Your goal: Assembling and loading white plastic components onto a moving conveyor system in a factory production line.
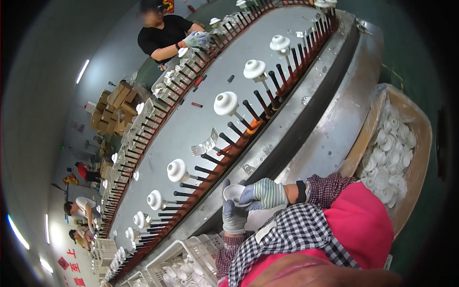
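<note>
My left hand [234, 217], in a grey glove, and my right hand [264, 193], in a striped knit glove, meet around a small white cup-shaped part [233, 192]. Both hands grip it just in front of the metal rim of a long oval conveyor table [306, 129]. A row of black pegs [228, 139] runs along the table's edge. Several pegs carry white round parts, such as one [225, 103] and another [176, 170]. The pegs nearest my hands are bare.
A cardboard box [420, 143] to my right is full of white parts. A white plastic crate [168, 256] with more parts sits at the lower left. A person in a black shirt [165, 33] works at the table's far side. Other people stand far left.
</note>
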Demonstrator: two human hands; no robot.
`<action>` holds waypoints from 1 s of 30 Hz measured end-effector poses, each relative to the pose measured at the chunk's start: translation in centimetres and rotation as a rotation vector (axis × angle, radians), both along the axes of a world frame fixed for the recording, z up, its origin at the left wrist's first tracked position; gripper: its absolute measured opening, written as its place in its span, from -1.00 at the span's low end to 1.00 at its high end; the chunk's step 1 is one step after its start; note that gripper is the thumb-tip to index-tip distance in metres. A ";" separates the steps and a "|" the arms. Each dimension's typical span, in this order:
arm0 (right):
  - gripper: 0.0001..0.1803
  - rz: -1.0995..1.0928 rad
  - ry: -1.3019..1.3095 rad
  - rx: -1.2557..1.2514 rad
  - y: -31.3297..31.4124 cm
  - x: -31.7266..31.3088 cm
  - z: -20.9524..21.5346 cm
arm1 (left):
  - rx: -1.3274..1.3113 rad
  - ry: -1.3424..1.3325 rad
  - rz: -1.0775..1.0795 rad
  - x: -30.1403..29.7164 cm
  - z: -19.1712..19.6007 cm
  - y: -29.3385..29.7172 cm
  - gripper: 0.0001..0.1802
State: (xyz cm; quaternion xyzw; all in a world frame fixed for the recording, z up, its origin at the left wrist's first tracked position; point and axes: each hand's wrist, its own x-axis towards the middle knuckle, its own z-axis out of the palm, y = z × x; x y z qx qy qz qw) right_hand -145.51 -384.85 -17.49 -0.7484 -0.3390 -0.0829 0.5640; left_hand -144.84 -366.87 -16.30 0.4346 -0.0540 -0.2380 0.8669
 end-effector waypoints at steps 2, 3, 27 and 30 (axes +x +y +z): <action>-0.68 0.061 -0.007 -0.050 0.5 0.5 -0.4 | -0.015 0.020 0.046 -0.5 -0.8 0.7 -0.06; -0.68 0.069 0.004 -0.060 0.8 0.7 -0.6 | -0.008 0.033 0.084 -0.8 -1.2 1.1 -0.07; -0.75 -0.469 -0.072 0.008 -1.2 2.5 1.0 | -0.303 0.117 -0.015 -0.7 -1.1 7.7 -0.18; -0.77 -0.669 0.144 0.378 -7.4 8.1 0.9 | -0.327 0.140 -0.006 -0.2 0.0 6.9 -0.14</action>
